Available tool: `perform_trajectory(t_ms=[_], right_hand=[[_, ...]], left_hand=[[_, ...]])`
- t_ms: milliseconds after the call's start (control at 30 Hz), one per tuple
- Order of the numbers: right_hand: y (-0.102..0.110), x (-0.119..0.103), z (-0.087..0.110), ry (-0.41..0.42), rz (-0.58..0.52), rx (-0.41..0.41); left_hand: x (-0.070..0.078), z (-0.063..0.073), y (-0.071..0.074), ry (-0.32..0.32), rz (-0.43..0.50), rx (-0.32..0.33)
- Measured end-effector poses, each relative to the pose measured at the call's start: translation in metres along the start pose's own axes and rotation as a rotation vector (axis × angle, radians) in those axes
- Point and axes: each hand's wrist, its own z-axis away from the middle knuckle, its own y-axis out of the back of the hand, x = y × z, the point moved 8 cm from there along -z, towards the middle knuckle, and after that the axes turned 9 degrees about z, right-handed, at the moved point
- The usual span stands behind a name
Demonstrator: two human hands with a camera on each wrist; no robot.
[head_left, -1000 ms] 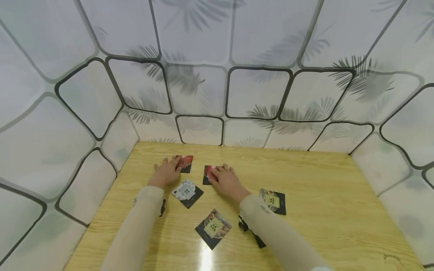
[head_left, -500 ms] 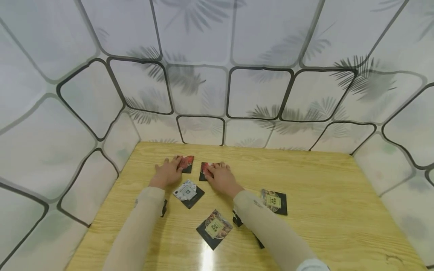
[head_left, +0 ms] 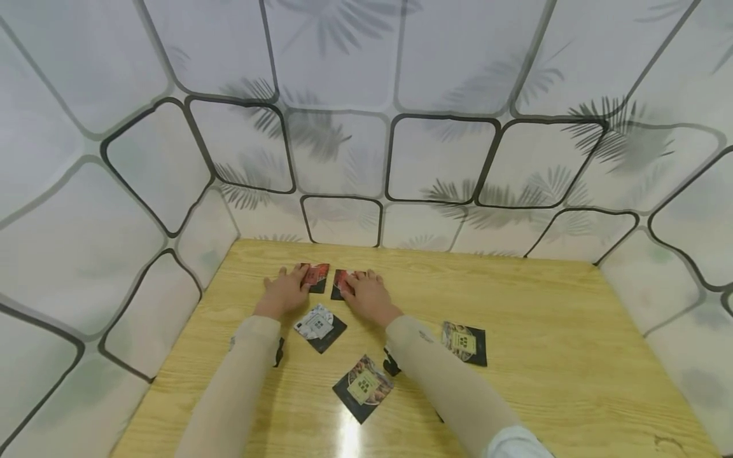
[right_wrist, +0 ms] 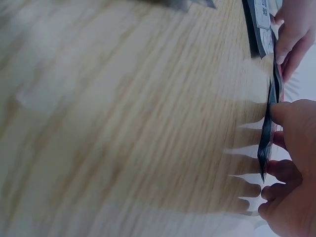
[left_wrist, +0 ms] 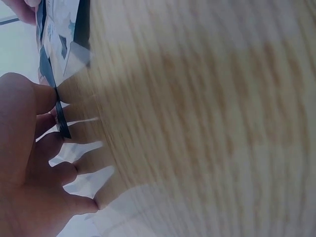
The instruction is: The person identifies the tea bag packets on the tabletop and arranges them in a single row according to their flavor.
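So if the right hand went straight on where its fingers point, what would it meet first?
Beyond the red-and-black packet that the right hand touches, most likely the leaf-patterned wall behind the table; the gap is hard to judge.

Leaf-patterned pale walls [head_left: 343,152], wood-grain table [head_left: 550,324]

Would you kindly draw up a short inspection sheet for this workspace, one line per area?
Surface: light wood-grain table, glare at the bottom of the head view
Job's things: left red packet and right red packet, side by side
Clutter: grey-white packet, near yellow-labelled packet, far yellow-labelled packet
Hands: left hand on left red packet; right hand on right red packet
Cables: nothing seen
Surroundings: patterned backdrop behind and at both sides
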Motion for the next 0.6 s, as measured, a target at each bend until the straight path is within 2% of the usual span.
perform_trajectory(t_ms=[600], right_hand=[[0.000, -0.007, -0.017, -0.020, 0.029, 0.015]], left_hand=[[-0.002, -0.001, 0.000, 0.002, 0.012, 0.027]])
